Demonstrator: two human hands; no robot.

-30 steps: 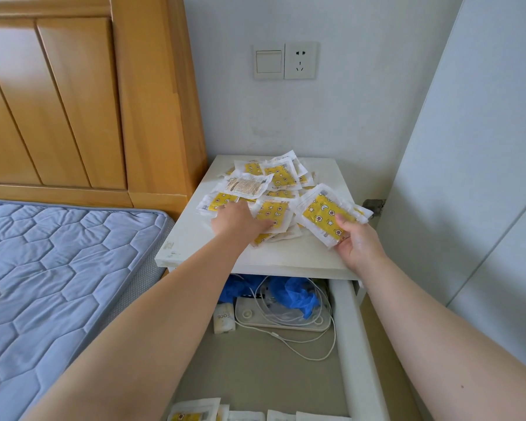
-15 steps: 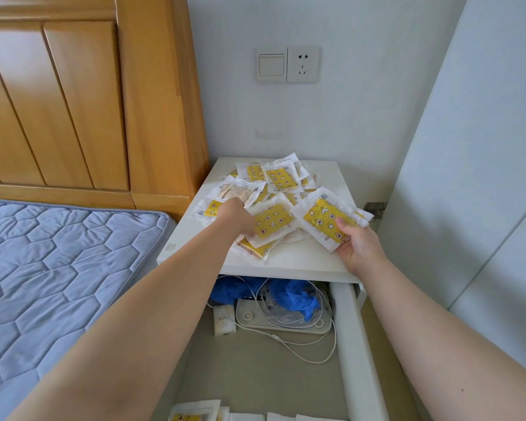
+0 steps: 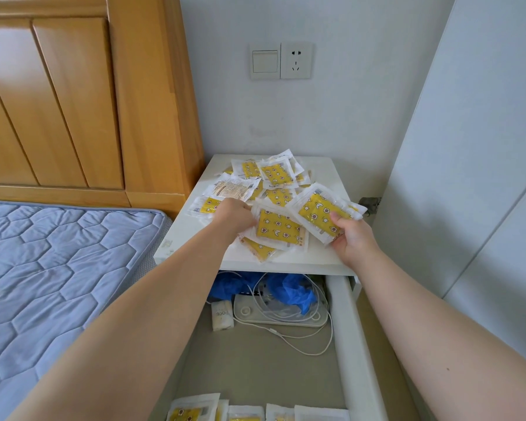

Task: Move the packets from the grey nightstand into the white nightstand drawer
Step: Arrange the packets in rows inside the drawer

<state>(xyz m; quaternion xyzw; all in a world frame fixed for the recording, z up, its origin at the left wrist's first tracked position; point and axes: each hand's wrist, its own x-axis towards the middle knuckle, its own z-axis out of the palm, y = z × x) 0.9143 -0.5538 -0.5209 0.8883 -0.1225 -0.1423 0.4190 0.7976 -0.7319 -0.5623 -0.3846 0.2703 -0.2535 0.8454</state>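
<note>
Several yellow-and-white packets (image 3: 275, 177) lie in a loose pile on the nightstand top (image 3: 325, 177). My left hand (image 3: 234, 215) pinches one packet (image 3: 278, 229) by its left edge and holds it just above the pile. My right hand (image 3: 351, 235) grips a small stack of packets (image 3: 319, 212) at the front right of the top. Below, the white drawer (image 3: 354, 329) is pulled out toward me. Several packets (image 3: 195, 410) lie in its near end.
The back of the drawer holds a white device (image 3: 283, 312) with a tangled white cable, blue plastic (image 3: 292, 288) and a small white roll (image 3: 222, 316). A blue mattress (image 3: 58, 268) and wooden headboard (image 3: 73, 101) stand left. A white wardrobe panel (image 3: 483, 177) stands right.
My left hand has lifted one packet off the pile and drawn it toward me. My right hand keeps its stack, shifted slightly.
</note>
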